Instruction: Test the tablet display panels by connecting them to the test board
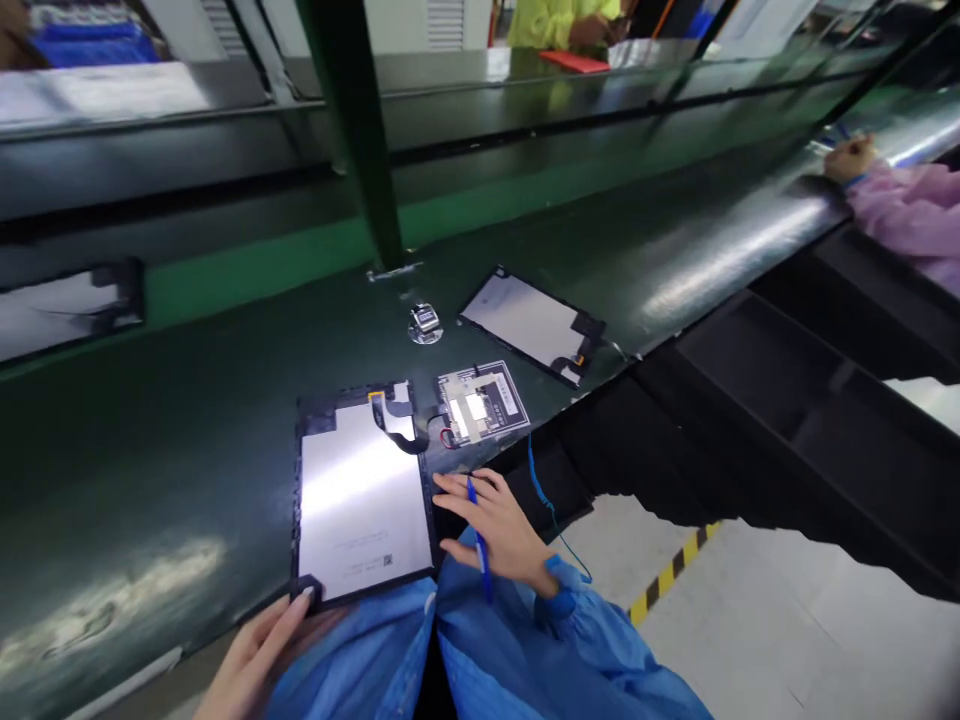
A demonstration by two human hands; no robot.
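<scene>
Lying flat on the dark green bench top (150,470), a tablet panel (360,490) sits at the near edge, silver back facing up inside a black frame, with a black flex cable (397,425) curling from its top edge. The fingertips of the left hand (255,660) touch the panel's lower left corner, spread slightly and gripping nothing. The right hand (487,525) sits just beside the panel's right edge, its fingers narrowly curled around a blue pen (480,540). Both blue sleeves (360,650) fill the bottom of the view. A thin blue cord (551,510) hangs off the bench near the right wrist. Just beyond the panel lies a printed circuit board (482,403), then a second panel (525,325) and a small metal fitting (424,323). A green post (352,120) rises behind them. Far right, a co-worker's hand (851,158) in a pink sleeve (907,210) rests on the bench's edge.
</scene>
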